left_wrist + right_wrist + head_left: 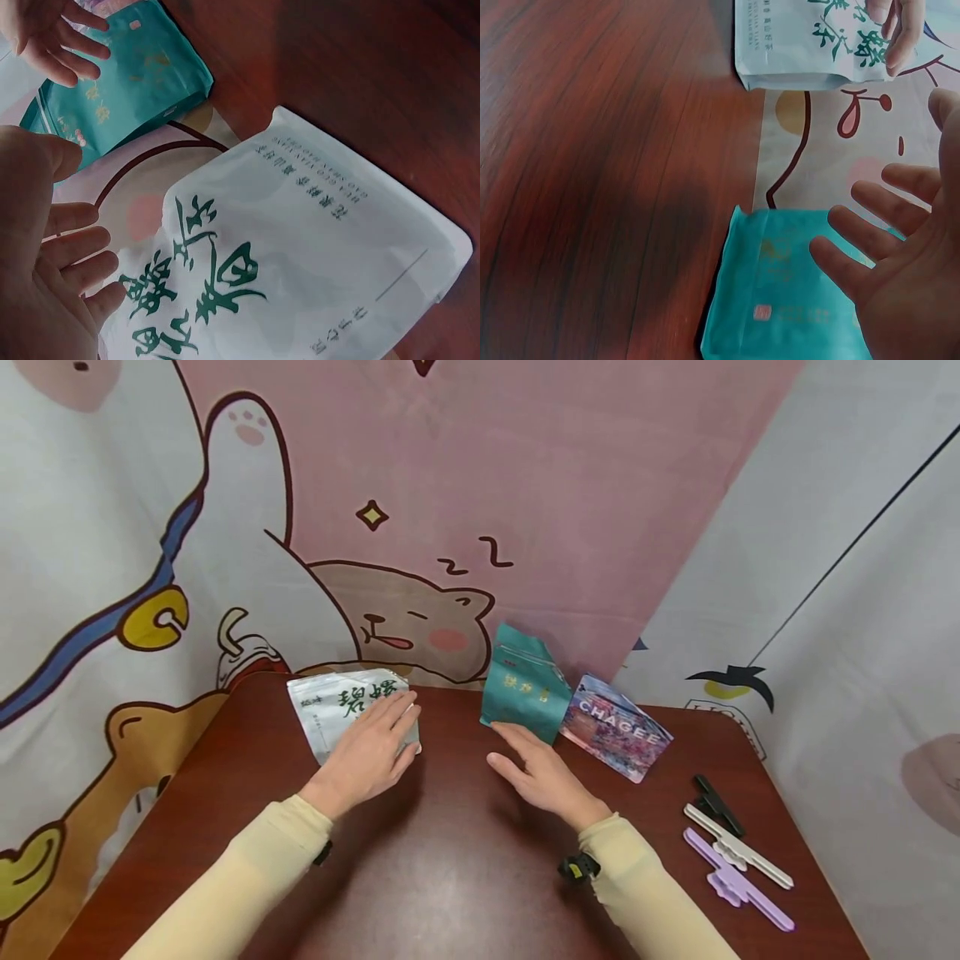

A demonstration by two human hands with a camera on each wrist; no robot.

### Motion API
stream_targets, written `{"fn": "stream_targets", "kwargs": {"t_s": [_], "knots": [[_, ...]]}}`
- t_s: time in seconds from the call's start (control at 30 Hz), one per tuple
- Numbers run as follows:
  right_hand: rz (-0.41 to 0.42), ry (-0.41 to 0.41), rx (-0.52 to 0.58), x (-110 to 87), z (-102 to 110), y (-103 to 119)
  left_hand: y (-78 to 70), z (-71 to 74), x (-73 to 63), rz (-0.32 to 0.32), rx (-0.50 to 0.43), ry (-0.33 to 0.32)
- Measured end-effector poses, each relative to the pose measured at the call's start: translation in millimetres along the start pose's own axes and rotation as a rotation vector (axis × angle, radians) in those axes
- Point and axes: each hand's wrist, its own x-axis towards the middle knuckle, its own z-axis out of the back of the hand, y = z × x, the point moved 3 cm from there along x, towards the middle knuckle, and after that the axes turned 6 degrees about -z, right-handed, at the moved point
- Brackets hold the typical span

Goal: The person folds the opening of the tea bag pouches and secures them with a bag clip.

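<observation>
My left hand (367,752) is held with extended fingers in front of a white pouch (321,727) printed with large green characters, overlapping it in the head view. The left wrist view shows that pouch (330,247) with the fingers (79,244) relaxed beside its lettering. My right hand (543,772), fingers loosely straight, is nearest to a teal pouch (525,689) with gold characters. In the right wrist view the teal pouch (780,292) lies partly hidden behind the fingers (862,232). Neither hand grips anything. A colourful pouch marked CHAGEE (617,727) leans beside the teal one.
At the right of the brown table (450,868) lie a black clip (718,806), a white bag clip (738,846) and a purple bag clip (738,878). A cartoon-printed cloth (585,485) hangs behind the table and along its sides.
</observation>
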Motion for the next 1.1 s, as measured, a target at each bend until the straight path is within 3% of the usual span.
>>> {"fn": "stream_targets", "kwargs": {"t_s": [0.5, 0.83, 1.1], "knots": [[-0.001, 0.015, 0.067, 15.2, -12.2, 17.4, 13.9, 26.3, 4.0, -0.09, 0.0, -0.239], [-0.013, 0.0, 0.11, 21.7, -15.0, 20.7, 24.5, 37.3, 13.7, -0.008, -0.009, -0.234], [-0.021, 0.011, 0.133, 28.6, -15.7, 26.0, 34.4, 44.9, 20.2, 0.105, 0.015, -0.206]]}}
